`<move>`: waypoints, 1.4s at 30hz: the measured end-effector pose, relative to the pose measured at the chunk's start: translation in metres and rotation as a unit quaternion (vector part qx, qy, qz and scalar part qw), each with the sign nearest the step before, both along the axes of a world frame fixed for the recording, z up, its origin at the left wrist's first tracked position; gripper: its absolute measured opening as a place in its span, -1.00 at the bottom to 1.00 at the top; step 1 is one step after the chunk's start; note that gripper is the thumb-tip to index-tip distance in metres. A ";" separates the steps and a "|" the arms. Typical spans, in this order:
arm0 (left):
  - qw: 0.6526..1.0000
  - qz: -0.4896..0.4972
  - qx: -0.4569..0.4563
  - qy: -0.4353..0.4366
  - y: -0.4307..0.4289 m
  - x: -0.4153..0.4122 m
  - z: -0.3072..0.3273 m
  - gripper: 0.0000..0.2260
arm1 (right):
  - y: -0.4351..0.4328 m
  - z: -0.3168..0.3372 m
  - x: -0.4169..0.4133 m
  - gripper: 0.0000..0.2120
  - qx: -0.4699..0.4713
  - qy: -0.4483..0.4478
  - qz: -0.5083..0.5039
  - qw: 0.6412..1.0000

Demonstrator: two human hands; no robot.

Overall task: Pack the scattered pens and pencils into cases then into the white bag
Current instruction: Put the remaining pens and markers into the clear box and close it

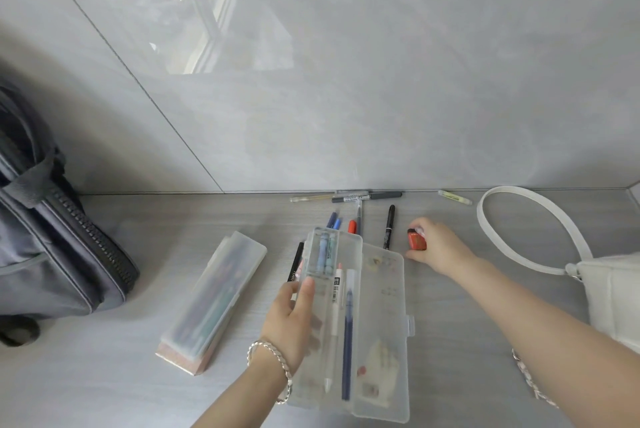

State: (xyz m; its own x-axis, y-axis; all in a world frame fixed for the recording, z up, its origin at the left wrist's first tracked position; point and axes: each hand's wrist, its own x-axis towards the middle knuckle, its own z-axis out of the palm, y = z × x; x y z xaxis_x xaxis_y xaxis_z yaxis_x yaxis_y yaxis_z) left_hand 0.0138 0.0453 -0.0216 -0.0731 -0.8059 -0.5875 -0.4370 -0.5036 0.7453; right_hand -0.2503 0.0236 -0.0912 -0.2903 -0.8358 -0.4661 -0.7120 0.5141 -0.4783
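- The clear case [381, 306] is laid open on the grey table [467, 323]. Its left half is gripped by the left hand [294, 320], with the thumb [307, 289] pressed on top of the plastic and the other fingers seen dimly curled beneath it.
- A white pen [335, 309], a dark blue pen [347, 334] and two pale blue sticks [325, 251] are held in that half, just right of the thumb and beyond it.
- A small red object [416, 241] on the table is pinched by the right hand [438, 247], with fingertips curled over its far end and the thumb at its near end.
- A black pen [388, 226] is seen just left of those fingertips. A red pen [352, 226] and blue pens [334, 219] are scattered further left, partly hidden behind the case.
- Beyond the right fingers, a grey marker [367, 197], a clear pen [311, 199] and a pale highlighter [454, 197] are lined along the wall.
- A closed frosted case [214, 296] is placed left of the left hand, on a pinkish block [183, 360].
- The white bag [609, 292] is set right of the right forearm, with its strap [530, 230] looped towards the wall.
- A grey backpack [52, 237] is stood at the far left.
- A silver bracelet [270, 358] is worn on the left wrist.
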 end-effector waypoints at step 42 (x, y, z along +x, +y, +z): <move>0.998 -0.051 -0.014 0.021 0.031 -0.003 0.005 -0.77 | 0.042 0.105 0.125 -0.75 -0.291 -0.336 -0.080 0.892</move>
State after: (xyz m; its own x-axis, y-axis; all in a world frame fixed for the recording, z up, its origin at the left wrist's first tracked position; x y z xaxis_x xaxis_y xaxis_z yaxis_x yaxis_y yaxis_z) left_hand 0.0106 0.0760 -0.0165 -0.1798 -0.8090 -0.5597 -0.4539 -0.4366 0.7768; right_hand -0.1255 0.0657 0.0136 -0.2458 -0.9660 -0.0796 -0.1047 0.1081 -0.9886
